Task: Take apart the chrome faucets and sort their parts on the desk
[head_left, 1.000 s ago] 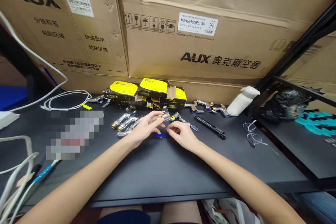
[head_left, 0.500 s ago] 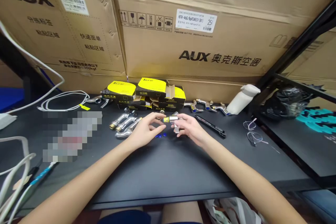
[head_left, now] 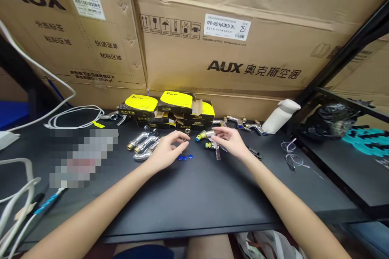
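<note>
My right hand has its thumb and fingers closed about the back of a chrome tap with a yellow-and-blue end and a flat lever. Another chrome tap with a similar end lies just behind, by the fingertips. My left hand is curved, thumb and fingers apart, with nothing plainly held. Beyond its fingertips sits a small metal ring. Small blue caps lie below its fingers. Chrome bent fittings with brass ends lie left of it, partly hidden by the hand.
Yellow-and-black boxes are stacked at the back before big cardboard cartons. More chrome taps and a white bottle stand behind right. Eyeglasses lie right; white cables lie left.
My right hand and the tap have moved right, away from my left hand, with the tap lowered. The second tap now shows clearly. My left hand has hardly moved.
</note>
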A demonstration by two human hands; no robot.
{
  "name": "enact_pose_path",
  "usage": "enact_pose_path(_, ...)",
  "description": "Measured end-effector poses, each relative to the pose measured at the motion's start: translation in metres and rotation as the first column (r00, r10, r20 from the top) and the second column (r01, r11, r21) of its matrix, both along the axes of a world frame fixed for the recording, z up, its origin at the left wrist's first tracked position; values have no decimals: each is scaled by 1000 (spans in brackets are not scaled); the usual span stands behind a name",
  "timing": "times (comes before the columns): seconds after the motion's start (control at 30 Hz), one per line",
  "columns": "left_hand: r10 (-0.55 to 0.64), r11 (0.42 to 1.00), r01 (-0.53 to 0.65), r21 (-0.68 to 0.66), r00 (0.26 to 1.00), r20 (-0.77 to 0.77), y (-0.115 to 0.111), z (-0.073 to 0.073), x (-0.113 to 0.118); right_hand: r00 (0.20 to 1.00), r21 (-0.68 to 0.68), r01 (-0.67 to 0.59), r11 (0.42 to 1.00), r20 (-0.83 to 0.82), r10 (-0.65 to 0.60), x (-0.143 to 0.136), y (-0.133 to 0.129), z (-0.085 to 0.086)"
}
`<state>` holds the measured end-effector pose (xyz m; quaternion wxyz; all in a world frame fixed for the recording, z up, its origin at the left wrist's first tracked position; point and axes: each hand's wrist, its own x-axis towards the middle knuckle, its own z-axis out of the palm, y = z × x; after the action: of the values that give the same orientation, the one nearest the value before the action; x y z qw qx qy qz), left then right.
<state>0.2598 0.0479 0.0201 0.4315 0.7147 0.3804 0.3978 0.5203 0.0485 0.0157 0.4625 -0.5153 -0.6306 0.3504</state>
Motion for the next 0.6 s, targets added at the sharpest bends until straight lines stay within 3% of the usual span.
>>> enact_pose_path(0.17, -23, 1000, 22, -18, 999, -41, 1, 0, 0, 996, 82, -8, 997, 94, 0, -9, 4, -15)
enact_pose_path(0.37, -34, 999, 33, -22, 998, -47, 0, 1, 0, 960, 149, 53, 987, 264, -91, -14, -1, -13)
enact_pose_path(0.5, -30, 999, 29, -15, 999, -43, -1, 2, 0, 940, 177, 104, 979, 304, -154, 0, 6, -10)
enact_pose_path(0.6, -34, 999, 33, -9, 999, -43, -1, 1, 0, 860, 267, 192, 944, 417, -293, 22, 25, -7)
